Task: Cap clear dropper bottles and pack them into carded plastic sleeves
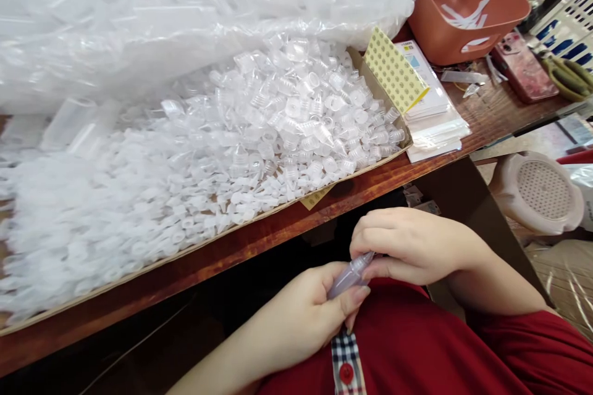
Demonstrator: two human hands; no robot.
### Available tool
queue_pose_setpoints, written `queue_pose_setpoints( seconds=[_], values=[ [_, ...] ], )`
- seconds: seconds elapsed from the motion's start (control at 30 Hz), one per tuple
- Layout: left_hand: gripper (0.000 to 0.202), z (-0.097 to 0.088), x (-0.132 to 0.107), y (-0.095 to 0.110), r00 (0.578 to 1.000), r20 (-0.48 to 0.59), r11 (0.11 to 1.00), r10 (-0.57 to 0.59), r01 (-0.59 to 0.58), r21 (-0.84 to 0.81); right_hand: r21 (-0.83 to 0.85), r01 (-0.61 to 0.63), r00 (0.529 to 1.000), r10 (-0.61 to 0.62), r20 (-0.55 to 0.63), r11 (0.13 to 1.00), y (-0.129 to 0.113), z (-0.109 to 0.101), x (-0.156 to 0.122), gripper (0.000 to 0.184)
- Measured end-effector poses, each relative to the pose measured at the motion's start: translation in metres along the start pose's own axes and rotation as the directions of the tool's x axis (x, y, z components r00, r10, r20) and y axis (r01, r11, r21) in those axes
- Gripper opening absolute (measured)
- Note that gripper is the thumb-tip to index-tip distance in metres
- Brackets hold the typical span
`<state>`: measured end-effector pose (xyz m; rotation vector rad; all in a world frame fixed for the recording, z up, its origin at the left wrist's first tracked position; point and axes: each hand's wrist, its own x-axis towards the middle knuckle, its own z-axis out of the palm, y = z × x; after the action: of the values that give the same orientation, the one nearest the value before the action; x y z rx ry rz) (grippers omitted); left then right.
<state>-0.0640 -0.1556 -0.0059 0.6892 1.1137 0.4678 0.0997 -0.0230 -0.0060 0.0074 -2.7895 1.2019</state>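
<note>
Bottle (344,281) rests in left hand (308,305), grip closed snugly (right hand (410,247) pinches its tip (368,257)).

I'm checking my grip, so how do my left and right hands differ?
Your left hand holds the small bottle by its body, while your right hand grips its pointed end. In the picture, the left hand sits lower, the right hand higher. Both are bare.

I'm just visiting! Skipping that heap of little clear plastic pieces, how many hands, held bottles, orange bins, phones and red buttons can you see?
Left hand and right hand: 2
Held bottle: 1
Orange bin: 1
Phone: 1
Red button: 1
Total: 6
</note>
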Motion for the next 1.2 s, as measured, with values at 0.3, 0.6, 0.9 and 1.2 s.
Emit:
queue_pose_setpoints(
  seconds=[0.3,0.6,0.9,1.2],
  values=[
    [0.039,0.0,0.008,-0.005,1.0,-0.024,0.995,0.02,-0.022,-0.093,-0.086,-0.073,0.996,0.068,-0.06,0.994,0.005,0.008,0.004,0.037],
    [0.021,0.004,0.009,0.012,0.97,-0.116,0.636,0.213,-0.228,-0.737,0.465,-0.013,0.431,0.424,-0.797,0.885,-0.008,0.035,-0.017,0.022],
    [0.02,0.028,0.009,0.03,0.867,-0.45,0.661,0.216,-0.469,-0.586,0.794,-0.136,0.874,0.449,-0.185,0.593,-0.023,0.031,-0.018,0.042],
    [0.049,0.044,0.024,0.077,0.893,-0.268,0.926,0.362,-0.313,0.211,0.824,0.121,0.872,0.337,-0.354,0.553,-0.016,0.034,-0.019,0.051]
  ],
)
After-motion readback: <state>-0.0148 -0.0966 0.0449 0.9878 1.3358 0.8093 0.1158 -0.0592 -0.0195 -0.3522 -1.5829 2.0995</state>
